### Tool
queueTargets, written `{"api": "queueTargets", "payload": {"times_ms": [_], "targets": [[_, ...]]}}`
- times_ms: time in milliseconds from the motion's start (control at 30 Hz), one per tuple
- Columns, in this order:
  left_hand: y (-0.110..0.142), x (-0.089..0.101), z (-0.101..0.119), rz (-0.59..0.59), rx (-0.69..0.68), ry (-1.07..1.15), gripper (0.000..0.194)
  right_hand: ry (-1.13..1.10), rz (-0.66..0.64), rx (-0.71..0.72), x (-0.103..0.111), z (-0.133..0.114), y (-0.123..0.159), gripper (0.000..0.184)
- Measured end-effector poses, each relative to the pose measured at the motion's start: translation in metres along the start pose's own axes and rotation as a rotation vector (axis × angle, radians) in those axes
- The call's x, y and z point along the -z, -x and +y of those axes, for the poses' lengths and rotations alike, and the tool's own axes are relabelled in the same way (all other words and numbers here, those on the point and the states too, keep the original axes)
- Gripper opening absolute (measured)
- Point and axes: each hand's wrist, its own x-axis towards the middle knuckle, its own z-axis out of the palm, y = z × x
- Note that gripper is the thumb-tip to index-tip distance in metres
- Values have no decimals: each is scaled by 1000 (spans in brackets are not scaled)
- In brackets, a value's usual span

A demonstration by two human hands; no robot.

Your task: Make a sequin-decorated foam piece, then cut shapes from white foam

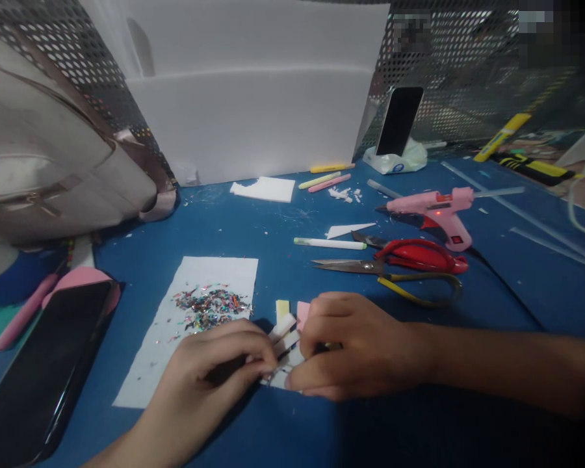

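Note:
Between both hands lies a small cluster of white strips (288, 341) and a flat white piece (279, 378) with dark specks. A yellow piece (282, 308) and a pink piece (303, 313) stick out behind it. My left hand (219, 364) pinches thumb and forefinger together at the cluster's left edge; what sits in the pinch is too small to name. With curled fingers, my right hand (351, 348) grips the white piece from the right and covers part of it. Left of them, multicoloured glitter flakes (212, 307) are heaped on a white paper sheet (219, 268).
Scissors (351, 266), red-handled pliers (419, 255), a white pen (330, 244) and a pink glue gun (433, 207) with its cord lie beyond my right hand. A black phone (43, 377) is at left, below a bag (53, 149). A white board (253, 123) stands behind.

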Motion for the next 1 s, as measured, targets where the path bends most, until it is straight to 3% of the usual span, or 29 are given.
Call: {"api": "queueTargets", "payload": {"times_ms": [1000], "targets": [[2, 0, -1, 1, 7, 10, 16, -18, 13, -25, 1, -2, 0, 20]]}}
